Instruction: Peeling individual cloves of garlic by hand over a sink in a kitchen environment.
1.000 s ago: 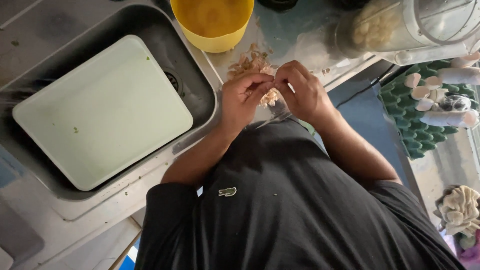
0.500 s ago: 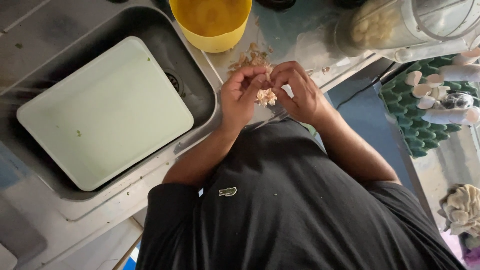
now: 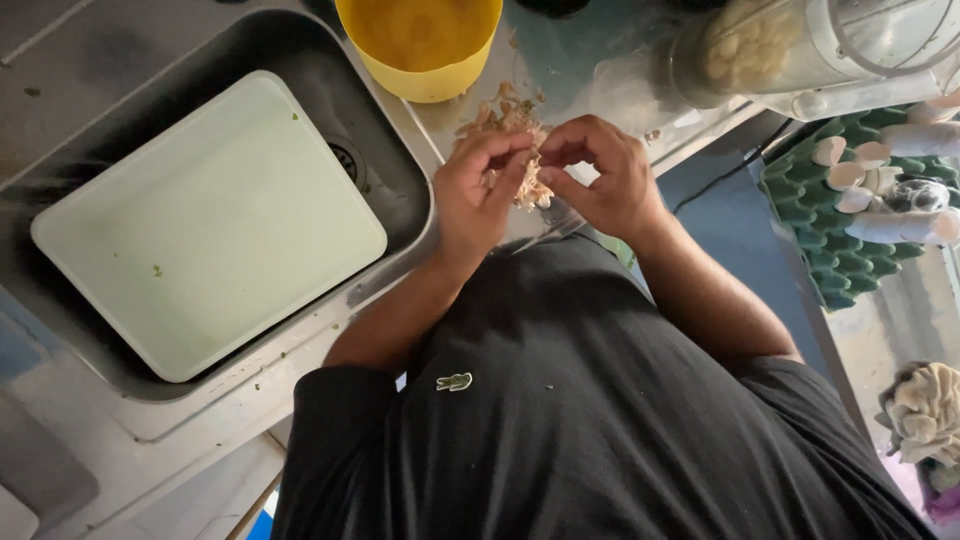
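Note:
Both hands meet over the counter edge, just above my black shirt. My left hand [image 3: 478, 192] and my right hand [image 3: 608, 178] pinch the same small pale, papery clump [image 3: 530, 188], which looks like a garlic bulb with loose skins. The fingertips of both hands close on it from either side. Just beyond the hands, a little heap of the same brownish flaky skins [image 3: 498, 116] lies on the counter. Fingers hide most of the clump.
A steel sink [image 3: 395, 150] on the left holds a pale green rectangular board [image 3: 210, 230]. A yellow bowl [image 3: 420, 50] stands behind the hands. A clear jar with pale cloves [image 3: 780, 40] lies at top right. A green egg tray [image 3: 830, 230] and a crumpled cloth [image 3: 930, 410] sit lower right.
The hands stay at the same spot and keep hold of the clump. The fingers have shifted slightly on it, and the clump shows more between them.

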